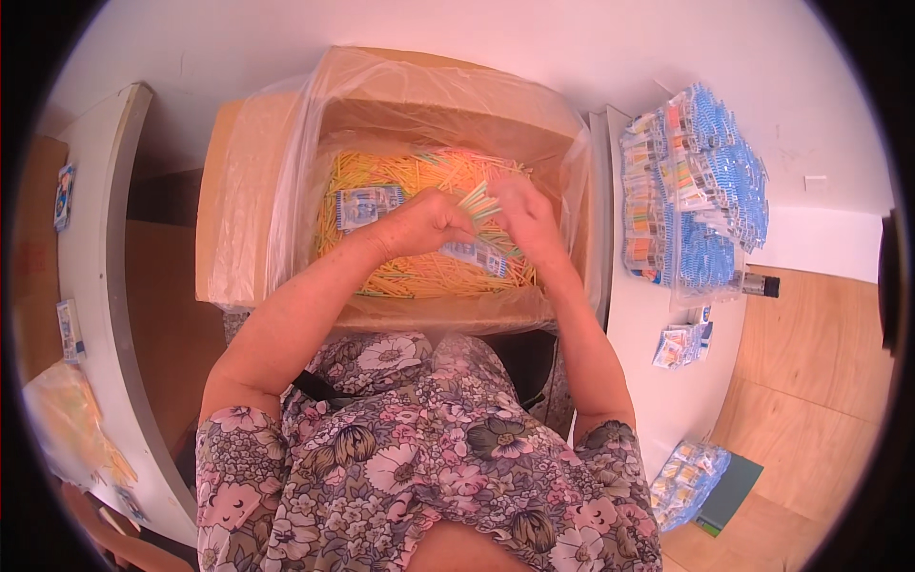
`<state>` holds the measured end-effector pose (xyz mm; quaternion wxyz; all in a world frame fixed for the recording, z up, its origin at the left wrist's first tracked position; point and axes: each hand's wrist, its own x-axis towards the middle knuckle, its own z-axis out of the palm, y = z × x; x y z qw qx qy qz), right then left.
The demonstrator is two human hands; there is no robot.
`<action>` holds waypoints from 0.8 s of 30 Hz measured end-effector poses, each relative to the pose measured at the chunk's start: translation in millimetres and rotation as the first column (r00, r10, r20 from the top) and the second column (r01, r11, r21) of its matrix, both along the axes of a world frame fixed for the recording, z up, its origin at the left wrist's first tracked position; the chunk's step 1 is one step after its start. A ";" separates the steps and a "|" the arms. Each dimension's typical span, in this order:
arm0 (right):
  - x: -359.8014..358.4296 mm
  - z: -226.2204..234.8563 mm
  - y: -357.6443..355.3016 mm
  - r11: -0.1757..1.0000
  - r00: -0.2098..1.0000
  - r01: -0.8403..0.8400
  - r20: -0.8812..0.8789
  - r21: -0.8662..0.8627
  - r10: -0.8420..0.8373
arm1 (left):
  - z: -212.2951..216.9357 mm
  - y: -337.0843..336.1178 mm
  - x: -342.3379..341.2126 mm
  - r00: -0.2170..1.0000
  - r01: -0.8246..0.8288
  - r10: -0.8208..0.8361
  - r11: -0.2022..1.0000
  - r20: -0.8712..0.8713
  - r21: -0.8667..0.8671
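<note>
Over a large lined cardboard box (248,191), my left hand (434,219) is closed round a small bundle of thin coloured sticks (477,202), pale green, yellow and pink. My right hand (524,217) meets the bundle's other end, its fingers smeared by motion. Below both hands a clear and blue packet (477,257) lies on the loose sticks (429,278), mostly yellow with some pink and green. Another clear and blue packet (367,206) rests on them at the left, near my left wrist.
At right, a white table (658,400) bears tall stacks of blue packets (705,191) and a few loose ones (681,345). A blue bag of packets (688,484) is lower right. On the left stands another white table (114,286); a person's arm (124,539) shows beyond it.
</note>
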<state>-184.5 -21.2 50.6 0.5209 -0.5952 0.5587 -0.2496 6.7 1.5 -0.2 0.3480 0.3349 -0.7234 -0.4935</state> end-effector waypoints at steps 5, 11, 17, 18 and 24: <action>35.0 -1.8 -2.7 0.861 0.925 -0.218 -0.379 -0.459 0.032 | -3.2 0.5 -3.9 0.998 -0.051 0.048 0.997 -0.052 -0.057; 4.5 -14.1 -17.7 0.930 0.989 0.119 -0.046 -0.348 -0.144 | 5.7 -1.2 -0.6 0.984 0.071 -0.041 0.982 -0.175 0.173; -43.1 -33.3 28.8 0.739 0.682 -0.638 -0.605 -0.217 0.411 | 9.5 -1.1 1.5 0.927 0.130 0.091 0.833 -0.365 0.538; -43.7 -29.4 32.3 0.740 0.684 -0.636 -0.604 -0.218 0.409 | 9.2 -0.7 1.2 0.927 0.131 0.089 0.832 -0.363 0.538; -48.1 16.8 26.8 0.970 0.954 -0.239 -0.197 -0.051 0.225 | 11.1 -1.0 7.8 0.937 0.051 0.109 0.897 -0.331 0.439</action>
